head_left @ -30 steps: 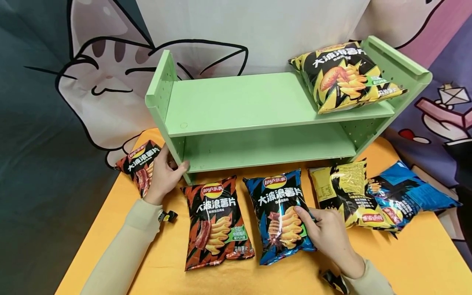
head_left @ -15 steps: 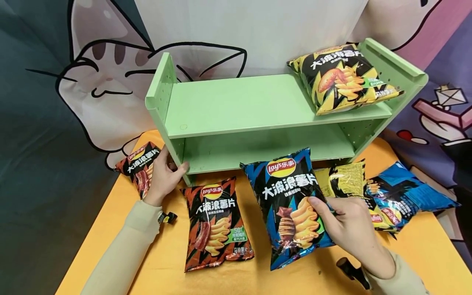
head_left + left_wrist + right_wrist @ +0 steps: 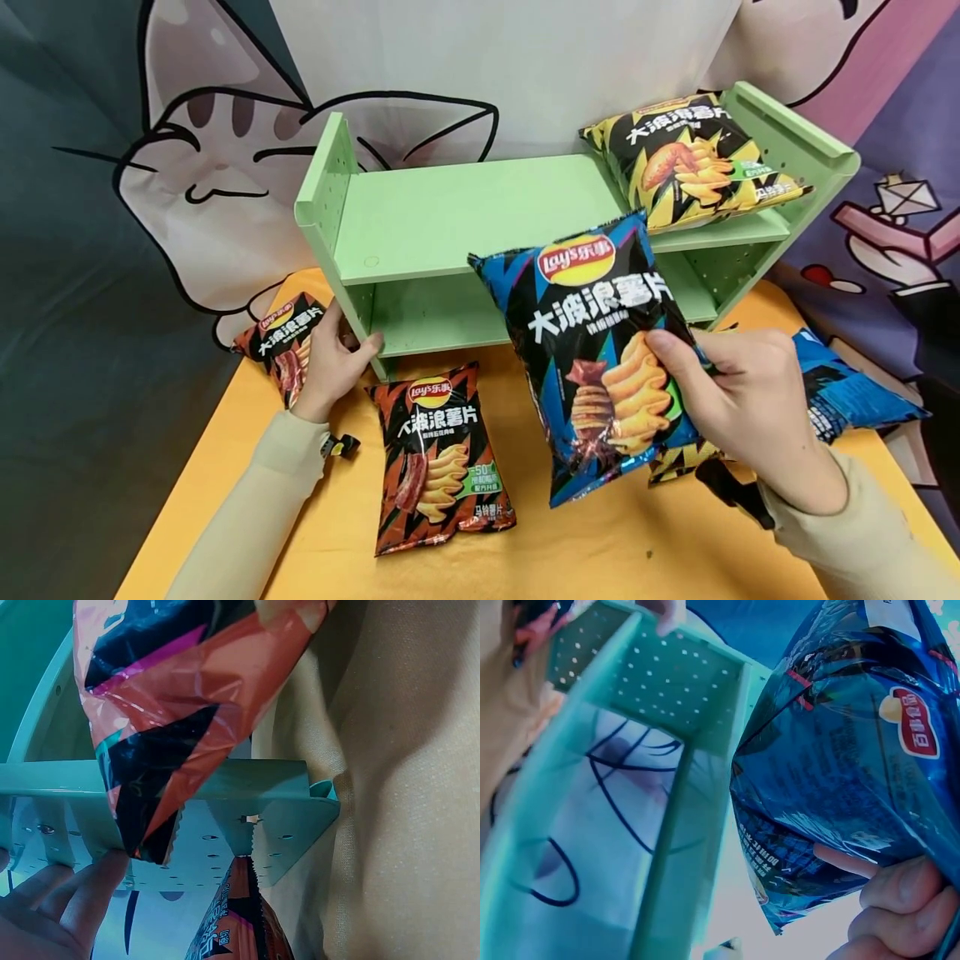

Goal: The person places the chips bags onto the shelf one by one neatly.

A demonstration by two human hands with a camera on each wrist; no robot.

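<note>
Two bare hands, head view: right hand grips a plump blue-and-black foil chip packet by its right edge, thumb on the front, printed face mostly uncovered; packet is off the table, tilted, in front of a light-green two-tier shelf, gap hard to judge; left hand clasps the shelf's left side near the lower tier, thumb round the front edge, probably to steady the frame; yellow-and-black foil packet lies slanted at the top tier's right end, the side panel perhaps propping it; red-and-black foil packet lies face up on the orange cloth-covered table, within easy reach. Left wrist view: fingers lie against the perforated panel, likely bracing it from outside. Right wrist view: fingers curl at the packet's back, opposing the thumb; slippery foil seems to need both.
</note>
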